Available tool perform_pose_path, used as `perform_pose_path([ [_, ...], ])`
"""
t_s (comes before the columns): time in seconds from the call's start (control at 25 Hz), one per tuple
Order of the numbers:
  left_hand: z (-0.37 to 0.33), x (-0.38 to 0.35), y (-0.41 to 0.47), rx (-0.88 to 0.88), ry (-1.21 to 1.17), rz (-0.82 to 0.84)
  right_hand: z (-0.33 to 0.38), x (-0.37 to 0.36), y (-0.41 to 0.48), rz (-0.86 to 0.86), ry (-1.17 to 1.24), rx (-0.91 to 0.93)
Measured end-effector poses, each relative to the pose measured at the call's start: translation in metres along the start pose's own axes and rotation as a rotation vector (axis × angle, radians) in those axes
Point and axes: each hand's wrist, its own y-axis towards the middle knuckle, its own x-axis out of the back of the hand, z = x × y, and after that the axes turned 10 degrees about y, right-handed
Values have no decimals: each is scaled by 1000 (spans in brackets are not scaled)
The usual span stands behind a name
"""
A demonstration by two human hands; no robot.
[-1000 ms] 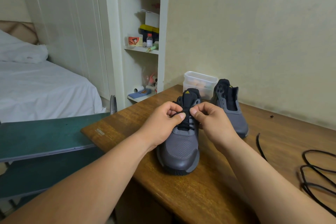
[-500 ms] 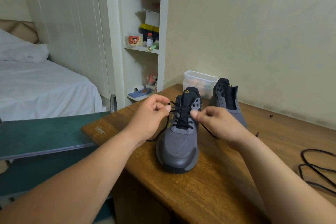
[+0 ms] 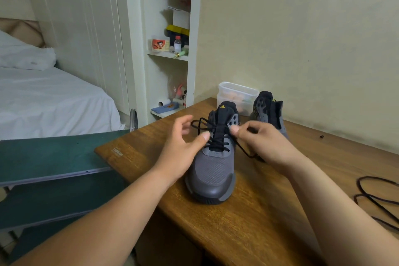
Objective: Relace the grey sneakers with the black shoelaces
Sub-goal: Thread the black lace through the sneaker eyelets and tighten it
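**A:** From the head camera, how far along is the lacing?

**B:** The nearer grey mesh sneaker [image 3: 212, 170] with the black tongue stands upright on the brown wooden bench [image 3: 248, 227], toe toward the person. The thin black shoelace [image 3: 218, 143] crosses its lower eyelets. The round holes higher up look unthreaded, so I'd put this shoe at roughly half laced. The second grey sneaker [image 3: 269, 114] stands behind it to the right, and I can see no lace in it.

**A:** And the hands?

**B:** The right hand [image 3: 265, 144] pinches one run of the lace between thumb and forefinger, close to the upper eyelets, and the slack drops to the bench under that hand. The left hand [image 3: 183, 149] is spread with loose fingers and grips nothing. The other lace end loops in the air just beside its fingertips.

**A:** What would make this step go well?

**B:** Probably take up the free loop with the left hand first, then draw both sides to matching tension before threading higher. I'd feed the tip straight through the next hole. I'd also steady the shoe, since a one-sided tug could turn it.

**A:** Any edges to mind?

**B:** The toe sits near the bench's front-left edge, and a dark green board [image 3: 54, 153] lies lower beyond that edge. Pulls are safer sideways or upward than toward the person. A clear plastic tub [image 3: 235, 93] stands just behind the sneakers by the wall, so there is little room that way. Bare wood opens to the right, and a spare black shoelace [image 3: 377, 198] lies there, well apart from the shoes.
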Motion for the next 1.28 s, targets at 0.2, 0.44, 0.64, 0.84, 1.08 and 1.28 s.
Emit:
perform_pose_path([
  [0.2,10,-5,-2,9,67,21,-2,10,11,-142,636,-112],
  [0.44,9,-5,-3,-12,101,-7,-12,25,21,-417,1463,-178],
  [0.64,4,-4,-7,-33,155,-30,-11,29,21,-513,1601,-143],
  [0.84,-23,-5,-12,-144,257,-117,-3,14,13,-433,978,-153],
  [1.08,-90,-33,0,-278,120,233,14,-6,11,17,644,57],
  [1.28,-86,-25,-1,-305,189,162,9,2,15,16,704,-23],
])
